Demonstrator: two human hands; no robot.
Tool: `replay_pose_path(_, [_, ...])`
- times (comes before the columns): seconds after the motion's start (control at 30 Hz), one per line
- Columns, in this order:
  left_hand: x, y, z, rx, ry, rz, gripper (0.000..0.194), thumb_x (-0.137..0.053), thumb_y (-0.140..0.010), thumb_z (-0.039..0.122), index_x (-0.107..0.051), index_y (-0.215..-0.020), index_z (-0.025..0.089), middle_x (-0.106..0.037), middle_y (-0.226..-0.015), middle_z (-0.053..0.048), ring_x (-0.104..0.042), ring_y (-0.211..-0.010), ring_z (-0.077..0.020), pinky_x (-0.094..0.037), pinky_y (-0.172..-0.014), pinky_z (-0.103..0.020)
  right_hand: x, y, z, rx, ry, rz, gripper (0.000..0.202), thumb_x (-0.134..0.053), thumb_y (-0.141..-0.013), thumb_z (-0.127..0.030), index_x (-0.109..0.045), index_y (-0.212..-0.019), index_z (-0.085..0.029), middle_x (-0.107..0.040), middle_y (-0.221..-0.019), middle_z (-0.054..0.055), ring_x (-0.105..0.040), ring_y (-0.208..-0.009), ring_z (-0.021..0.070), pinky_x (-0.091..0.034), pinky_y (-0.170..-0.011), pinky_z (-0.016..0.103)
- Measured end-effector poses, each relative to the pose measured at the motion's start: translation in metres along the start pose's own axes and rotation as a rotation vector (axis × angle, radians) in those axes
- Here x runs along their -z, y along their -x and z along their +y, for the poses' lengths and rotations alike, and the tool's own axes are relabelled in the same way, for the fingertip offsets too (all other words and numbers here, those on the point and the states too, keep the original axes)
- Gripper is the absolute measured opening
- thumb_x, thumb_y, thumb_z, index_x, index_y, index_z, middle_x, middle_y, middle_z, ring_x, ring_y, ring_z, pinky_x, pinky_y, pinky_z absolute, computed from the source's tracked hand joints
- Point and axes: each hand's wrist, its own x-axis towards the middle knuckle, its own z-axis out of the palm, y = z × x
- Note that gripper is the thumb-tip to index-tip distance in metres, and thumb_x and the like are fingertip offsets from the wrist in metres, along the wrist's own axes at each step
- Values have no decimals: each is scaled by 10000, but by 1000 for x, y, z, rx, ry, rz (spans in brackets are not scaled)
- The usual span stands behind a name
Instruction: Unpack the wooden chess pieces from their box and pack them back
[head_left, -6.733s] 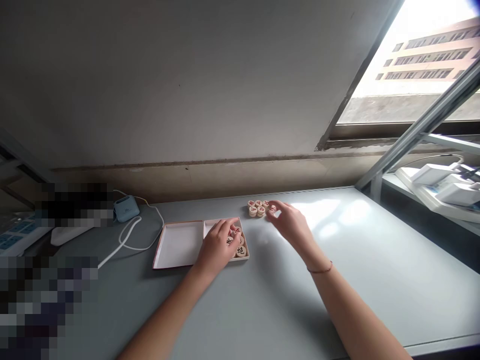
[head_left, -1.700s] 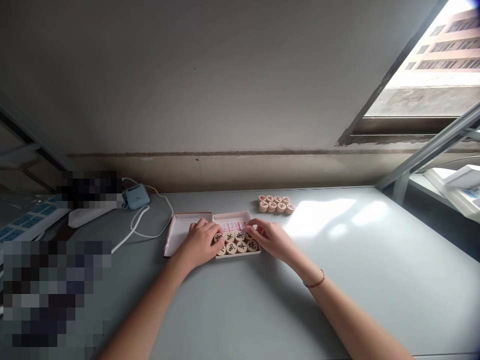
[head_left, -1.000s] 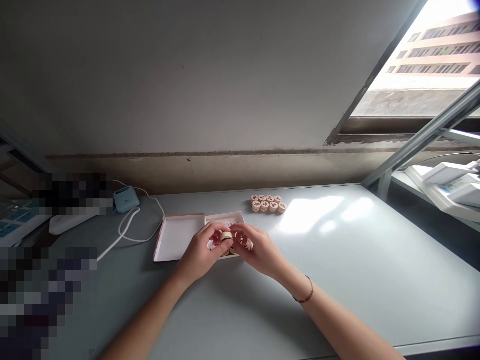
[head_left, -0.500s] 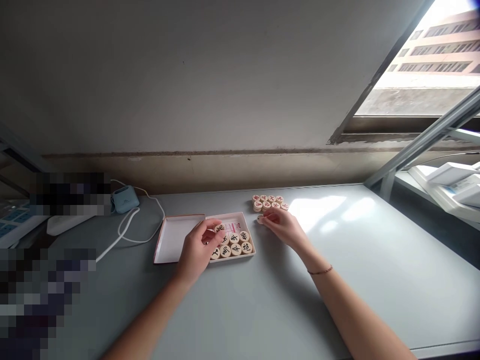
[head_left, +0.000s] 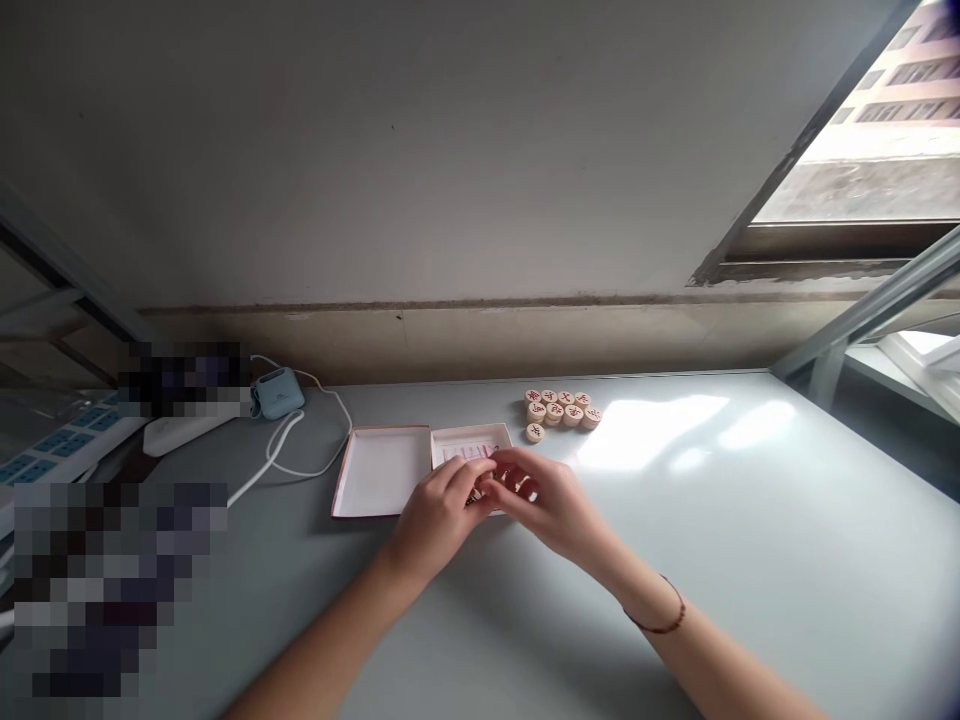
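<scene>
bending left hand [head_left: 442, 505] and right hand [head_left: 551, 500] together over the shallow box [head_left: 472, 431], with fingers curled inward and nearly meeting. cannot tell about either grip: too much hidden behind the knuckles for any sure word on a pinched disc. lying on the grey table [head_left: 750, 540], beyond the box: red-lettered discs [head_left: 554, 412], in two neat rows, with some apparently stacked. resting just in front of the near row, a single black-lettered disc [head_left: 535, 433] (touching or not, hard to say). done, judging by this layout: a tidy red group, well out of the box. barely begun, seemingly: a black one. left inside: more discs [head_left: 475, 495], glimpsed between the fingers, impossible to count. lying flat at the box's left, edge to edge: the lid [head_left: 384, 470].
</scene>
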Motion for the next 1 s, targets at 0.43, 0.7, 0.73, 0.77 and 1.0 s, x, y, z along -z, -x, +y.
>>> replay_pose_path(0.43, [10,-1,-19,128,-68,-96,178,-534,-914,284,-584,-1071,216,-676,-978,-29,-647,-835,-173,-513,-769,-299,39,-23,75,-52,563,307,166,-486,-869,-353,-587,-913,-229,-688,-917,48,-630,-736,188,-461,-617,294])
replay_pose_path(0.7, [7,0,-19,141,-62,-120,154,-524,-910,255,-611,-1031,214,-677,-932,-20,-645,-834,-165,-484,-775,-298,25,-28,81,-35,641,351,164,-485,-830,-276,-586,-938,-206,-661,-921,78,-597,-728,192,-434,-627,293])
replay_pose_path(0.73, [7,-1,-19,145,-68,-122,152,-523,-909,254,-616,-1023,215,-680,-928,-19,-643,-834,-165,-479,-775,-299,25,-28,82,-40,646,361,165,-477,-822,-261,-587,-933,-205,-660,-908,75,-593,-724,190,-432,-626,292])
replay_pose_path(0.77, [7,-1,-19,148,-73,-125,151,-523,-908,253,-621,-1016,216,-682,-925,-19,-643,-835,-166,-473,-776,-300,25,-28,83,-43,649,370,168,-470,-814,-249,-586,-928,-205,-660,-903,73,-589,-719,188,-430,-626,290])
replay_pose_path(1.0, [5,1,-21,196,-162,-138,156,-524,-895,238,-647,-991,225,-692,-911,-19,-624,-848,-177,-402,-767,-319,26,-29,88,-47,658,383,199,-456,-787,-210,-584,-939,-216,-648,-900,62,-572,-671,171,-422,-596,273])
